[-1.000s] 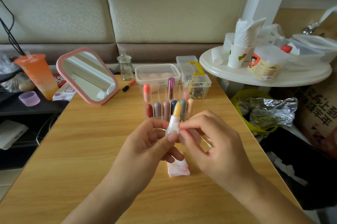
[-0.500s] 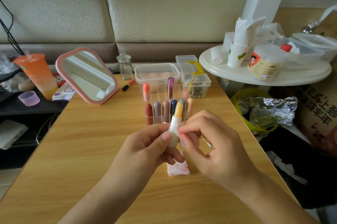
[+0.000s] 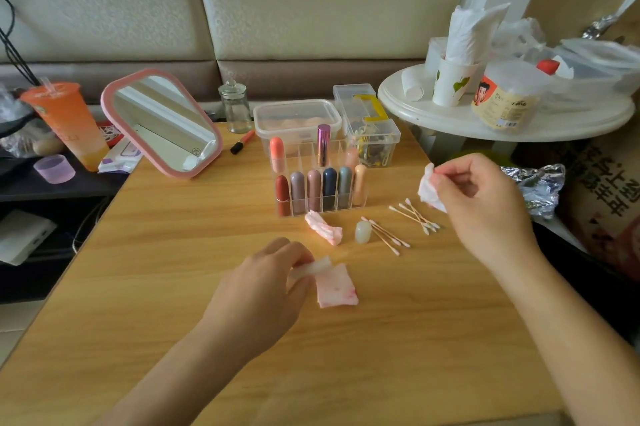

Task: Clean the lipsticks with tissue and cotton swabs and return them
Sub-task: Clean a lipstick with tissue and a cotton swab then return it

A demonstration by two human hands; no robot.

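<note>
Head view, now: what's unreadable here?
- Head view: left hand pinches a white piece; motion blur and fingers hide whether it is tissue or tube.
- Head view: crumpled tissue in right hand; fingers cover its far side.
- Head view: lidded box contents, blurred by cloudy plastic.

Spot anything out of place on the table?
A small pale translucent cap lies loose on the wooden table beside scattered cotton swabs, and two pink-stained tissues sit in front of the clear acrylic lipstick rack.

Matt wood-grain table (image 3: 138, 287), clear glossy plastic organizer (image 3: 346, 209), soft crumpled paper tissue (image 3: 427, 188), shiny metallic purple lipstick (image 3: 323, 143).
</note>
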